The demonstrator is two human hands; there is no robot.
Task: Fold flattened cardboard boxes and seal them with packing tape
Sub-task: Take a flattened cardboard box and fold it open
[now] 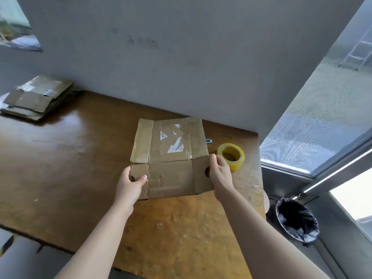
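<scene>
light card, gripped at both side edges

the flattened cardboard box [171,158] spans the gap between the two hands, over the table [80,148]. the left hand [128,188] pinches its left edge, thumb on top beside a round hole. the right hand [220,174] curls round the right edge by the matching hole. it looks light, stiff within each panel but hinging at worn creases, and its old glossy tape may be slick, so edges near the folds seem the best hold. the tape roll [231,156] sits just beyond the right hand.
</scene>
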